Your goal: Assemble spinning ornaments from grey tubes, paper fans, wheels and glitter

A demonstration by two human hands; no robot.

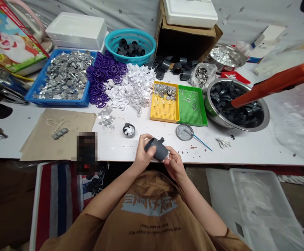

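My left hand is closed round a dark grey plastic cylinder, held tilted just above the table's front edge, with a small knob on its upper side. The fingers of my right hand are pinched at the cylinder's lower right end, on a small white piece that partly shows there. Beyond my left hand stands a short dark ring-shaped housing with white pieces inside. To the right of the cylinder lies a round grey dish of clear material, with a thin blue stick resting on its rim.
Behind are a blue tray of silvery squares, purple rings, white curved pieces, and a turquoise basket. Yellow and green trays hold small metal parts. An orange-handled tool reaches over a steel bowl.
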